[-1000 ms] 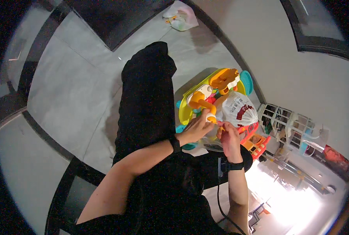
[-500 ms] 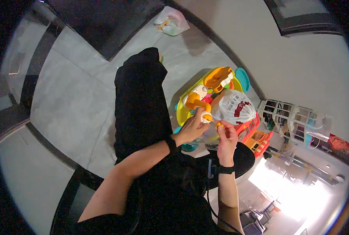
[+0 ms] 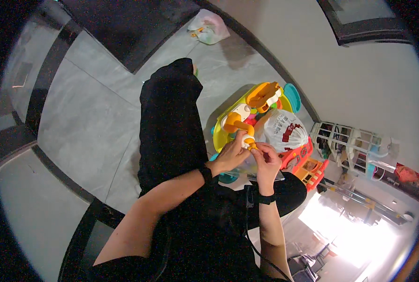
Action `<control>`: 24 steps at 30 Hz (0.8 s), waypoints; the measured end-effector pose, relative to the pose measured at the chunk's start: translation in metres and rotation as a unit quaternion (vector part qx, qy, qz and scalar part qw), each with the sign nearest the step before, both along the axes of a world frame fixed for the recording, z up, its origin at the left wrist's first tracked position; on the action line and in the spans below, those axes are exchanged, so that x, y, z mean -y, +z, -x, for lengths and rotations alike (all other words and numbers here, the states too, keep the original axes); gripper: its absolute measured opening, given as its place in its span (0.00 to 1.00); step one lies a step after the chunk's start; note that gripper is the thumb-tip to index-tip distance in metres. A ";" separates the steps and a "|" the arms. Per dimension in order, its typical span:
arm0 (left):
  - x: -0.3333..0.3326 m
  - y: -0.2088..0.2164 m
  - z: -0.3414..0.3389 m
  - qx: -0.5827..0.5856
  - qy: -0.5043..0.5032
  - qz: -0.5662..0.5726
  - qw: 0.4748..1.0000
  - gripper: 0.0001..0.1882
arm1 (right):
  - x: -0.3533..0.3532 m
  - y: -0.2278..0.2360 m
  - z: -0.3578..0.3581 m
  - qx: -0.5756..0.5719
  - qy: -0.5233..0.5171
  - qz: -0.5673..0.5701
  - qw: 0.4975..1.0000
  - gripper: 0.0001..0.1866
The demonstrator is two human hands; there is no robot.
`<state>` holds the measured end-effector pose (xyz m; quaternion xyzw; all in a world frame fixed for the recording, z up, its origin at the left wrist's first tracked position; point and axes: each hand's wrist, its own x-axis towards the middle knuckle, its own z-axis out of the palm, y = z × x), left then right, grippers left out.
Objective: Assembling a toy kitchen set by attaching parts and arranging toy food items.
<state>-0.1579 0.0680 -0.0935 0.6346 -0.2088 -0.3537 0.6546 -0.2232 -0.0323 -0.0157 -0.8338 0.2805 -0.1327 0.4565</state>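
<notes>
An orange curved toy spout (image 3: 240,124), shaped like a faucet, rises from a white base at the near left side of a yellow-green toy tub (image 3: 220,139). My left hand (image 3: 230,156) has its fingers closed around the white collar (image 3: 247,139) at the spout's end. Pinched in my right hand (image 3: 268,165) is a small orange piece (image 3: 252,146), touching the tip of the spout by the collar. The fingers partly cover both parts, so whether the piece is seated cannot be told.
A white plastic bag (image 3: 283,132) with red print sits against the tub. Beside it stands a red and orange toy (image 3: 309,170). A teal round part (image 3: 292,97) sticks out at the tub's far end. Another bag (image 3: 212,28) lies farther off; a white rack (image 3: 341,141) is at right.
My right hand has moved left, bringing the small orange piece from just beside the spout's end to contact with it. My left hand keeps its hold on the collar.
</notes>
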 end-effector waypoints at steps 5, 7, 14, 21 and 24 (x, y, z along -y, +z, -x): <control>-0.002 0.009 -0.003 0.002 -0.006 -0.004 1.000 0.28 | 0.002 0.000 0.000 -0.019 -0.025 -0.009 0.999 0.09; -0.005 0.015 -0.007 -0.029 -0.039 -0.024 0.999 0.30 | 0.001 0.002 -0.002 -0.025 -0.039 -0.017 0.999 0.09; -0.005 0.016 -0.008 -0.027 -0.035 -0.009 0.999 0.30 | 0.004 0.004 -0.005 -0.039 -0.030 -0.017 0.999 0.08; -0.004 0.006 0.000 0.048 0.002 -0.012 0.999 0.27 | 0.004 0.006 -0.009 -0.040 -0.005 0.049 0.998 0.08; -0.006 0.009 -0.003 0.026 -0.031 -0.033 0.999 0.28 | -0.001 0.015 -0.015 -0.050 0.020 0.115 0.992 0.08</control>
